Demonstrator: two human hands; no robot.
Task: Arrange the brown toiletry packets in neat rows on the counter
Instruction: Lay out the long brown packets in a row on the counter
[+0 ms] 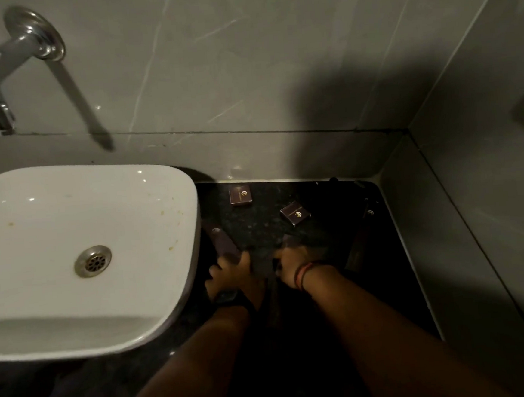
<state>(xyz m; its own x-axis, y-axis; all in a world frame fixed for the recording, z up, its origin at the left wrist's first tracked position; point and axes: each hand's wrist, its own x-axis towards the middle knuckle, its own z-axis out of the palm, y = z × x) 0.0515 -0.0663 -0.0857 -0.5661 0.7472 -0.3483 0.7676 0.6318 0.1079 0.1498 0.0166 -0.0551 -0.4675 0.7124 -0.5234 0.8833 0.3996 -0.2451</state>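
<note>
I count two small square brown packets on the dark speckled counter [256, 227]: one near the back wall [240, 195] and one tilted, a little nearer me and to the right [295, 214]. There are also long brown packets: one [223, 245] lies beside the basin, a second [362, 237] lies along the right side in deep shadow, and a third dark strip [273, 294] runs between my wrists, though it is too dim to tell what it is.

My left hand [229, 276] sits at the near end of the long packet by the basin, fingers curled onto it; whether they actually grip it I cannot tell. My right hand [294, 266] rests palm down on the counter just beside the left, fingers forward and blurred, so I cannot tell whether it holds anything. A red thread band [301, 273] circles that wrist. Both square packets lie beyond my fingertips, well apart from either hand.

The white basin [80, 253] fills the left, its rim crowding the long packet. One chrome tap [3, 80] juts from the grey wall above. The corner walls close the counter in on the right.
</note>
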